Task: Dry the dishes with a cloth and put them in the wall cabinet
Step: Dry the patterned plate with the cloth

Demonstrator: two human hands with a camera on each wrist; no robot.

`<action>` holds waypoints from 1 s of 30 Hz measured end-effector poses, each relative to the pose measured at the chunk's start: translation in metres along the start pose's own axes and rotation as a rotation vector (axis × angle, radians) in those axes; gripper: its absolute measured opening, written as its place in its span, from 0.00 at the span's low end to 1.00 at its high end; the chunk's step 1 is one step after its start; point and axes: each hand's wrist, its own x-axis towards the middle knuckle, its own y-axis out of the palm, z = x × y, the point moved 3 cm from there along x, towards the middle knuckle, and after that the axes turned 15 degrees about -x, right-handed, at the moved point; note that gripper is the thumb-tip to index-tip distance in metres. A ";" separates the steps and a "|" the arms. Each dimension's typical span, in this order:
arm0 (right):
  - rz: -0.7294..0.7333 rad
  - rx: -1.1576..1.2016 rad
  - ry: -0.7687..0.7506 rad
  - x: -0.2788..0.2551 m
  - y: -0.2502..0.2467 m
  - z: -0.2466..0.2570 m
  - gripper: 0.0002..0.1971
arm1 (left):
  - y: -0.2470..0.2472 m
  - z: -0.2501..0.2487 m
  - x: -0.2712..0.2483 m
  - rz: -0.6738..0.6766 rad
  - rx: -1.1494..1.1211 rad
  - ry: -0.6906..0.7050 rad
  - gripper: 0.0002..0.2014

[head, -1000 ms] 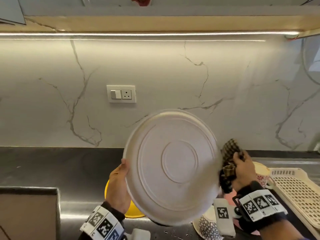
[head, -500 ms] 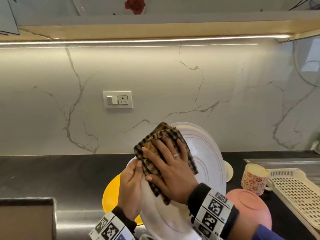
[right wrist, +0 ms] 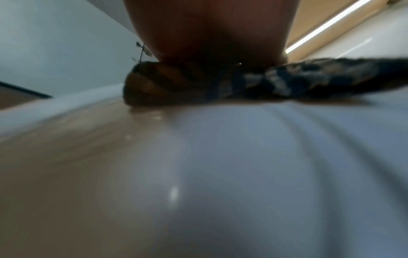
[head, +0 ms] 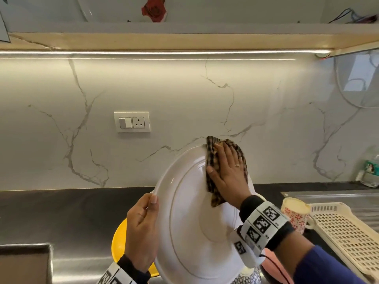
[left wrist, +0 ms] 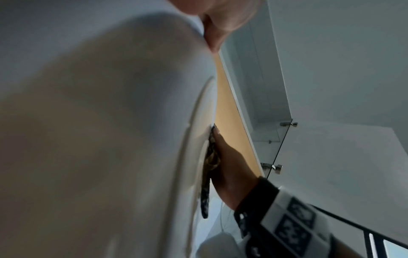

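Note:
A large white plate point(head: 188, 218) is held tilted on edge above the counter, its underside toward me. My left hand point(head: 143, 228) grips its left rim, thumb over the edge. My right hand point(head: 227, 171) lies flat with straight fingers, pressing a brown checked cloth point(head: 213, 160) against the plate's upper right part. In the left wrist view the plate point(left wrist: 110, 139) fills the left side, with the cloth point(left wrist: 209, 165) squeezed under the right hand point(left wrist: 229, 167). The right wrist view shows the cloth point(right wrist: 243, 83) on the wet plate point(right wrist: 198, 174) under the palm.
A yellow plate point(head: 119, 242) lies on the dark counter point(head: 61, 212) behind my left hand. A floral mug point(head: 295, 214), a pink bowl point(head: 274, 269) and a cream slotted basket point(head: 344, 238) stand at the right. The wall cabinet's underside point(head: 184, 42) runs overhead. A bottle point(head: 371, 169) stands far right.
The right hand came from beside the plate onto its face with the cloth, then wiped from the left part up to the upper right. The head view tilted upward.

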 end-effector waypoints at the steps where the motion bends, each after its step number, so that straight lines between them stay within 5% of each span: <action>1: -0.031 -0.036 -0.052 -0.004 0.001 0.011 0.41 | 0.002 0.001 0.001 0.009 0.013 0.009 0.15; 6: -0.165 -0.250 -0.501 -0.024 0.008 0.058 0.27 | 0.005 0.006 0.003 0.041 0.016 0.015 0.20; 9: -0.142 -0.238 -0.549 -0.014 0.000 0.046 0.29 | 0.000 0.008 0.009 0.040 0.001 0.005 0.32; 11: -0.138 -0.232 -0.478 -0.004 -0.005 0.033 0.31 | 0.001 0.005 0.010 0.032 -0.009 0.013 0.32; 15: 0.001 -0.083 -0.177 0.015 -0.013 -0.023 0.40 | 0.001 -0.009 0.011 -0.025 -0.120 0.009 0.15; 18: 0.109 0.232 0.017 0.003 -0.007 -0.068 0.43 | -0.003 -0.018 0.018 -0.086 -0.198 0.021 0.25; 23: 0.015 0.322 0.081 -0.054 0.024 -0.077 0.45 | 0.000 -0.011 0.024 -0.168 -0.273 -0.048 0.25; 30: -0.141 0.460 0.136 -0.134 0.059 -0.036 0.33 | -0.007 0.008 0.034 -0.306 -0.329 -0.127 0.16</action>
